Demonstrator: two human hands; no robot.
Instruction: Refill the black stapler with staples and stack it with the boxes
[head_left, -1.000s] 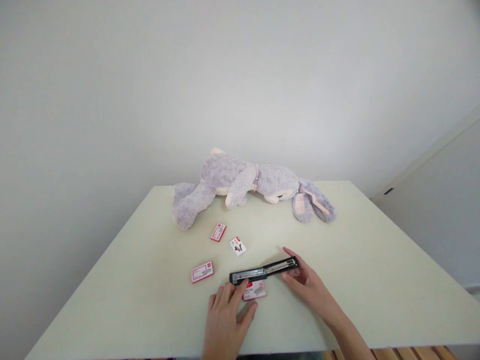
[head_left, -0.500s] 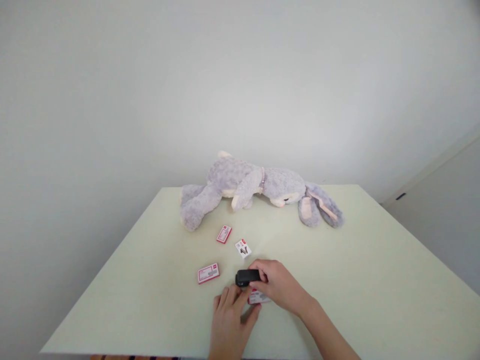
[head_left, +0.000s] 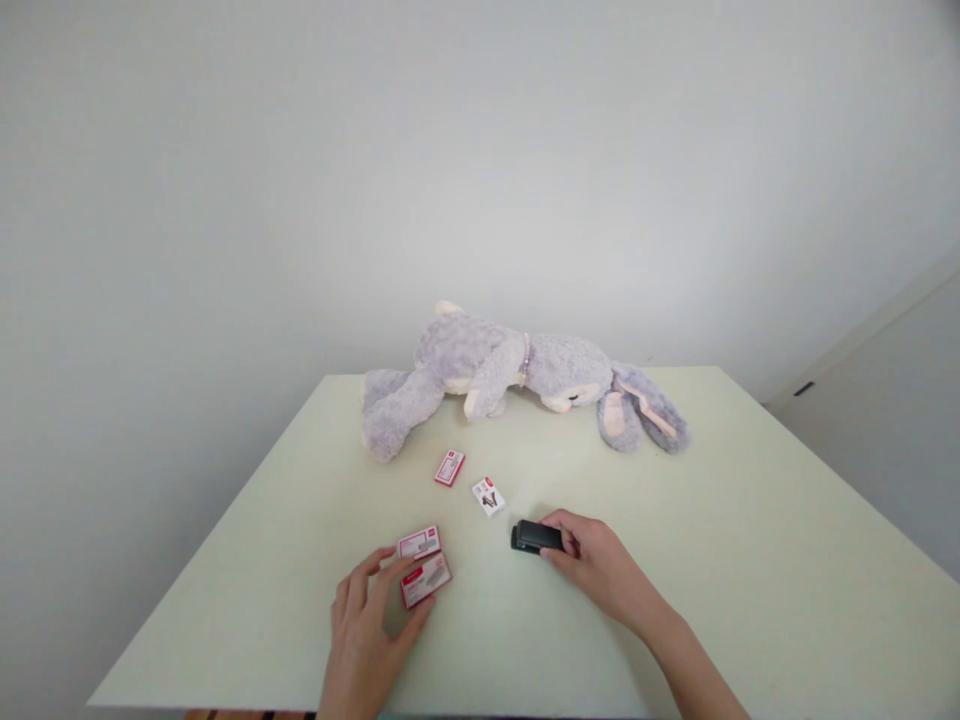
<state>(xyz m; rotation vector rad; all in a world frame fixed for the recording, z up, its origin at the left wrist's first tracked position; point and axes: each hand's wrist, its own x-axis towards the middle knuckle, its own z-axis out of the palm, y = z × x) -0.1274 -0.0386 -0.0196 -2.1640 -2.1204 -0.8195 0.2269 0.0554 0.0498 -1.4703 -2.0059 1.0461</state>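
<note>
With the thumb and fingers of my left hand (head_left: 367, 625) closed about its edges, I grip a red-and-white staple box (head_left: 426, 582). It lies right against a second staple box (head_left: 418, 543) just behind it. My right hand (head_left: 600, 565) is closed around the rear end of a black stapler (head_left: 536, 536), whose front points left, at or just above the table. Farther back is a third small red-and-white box (head_left: 450, 467). A white box with a dark picture on it (head_left: 488, 496) lies between that box and the stapler.
A grey-lilac plush rabbit (head_left: 472, 355) lies on its side along the back of the pale table (head_left: 697, 590), its ears to the right. Behind the table stands a plain wall (head_left: 480, 170).
My left hand has moved left with the staple box, bringing it against the second one. My right hand has carried the stapler to the right and slightly back.
</note>
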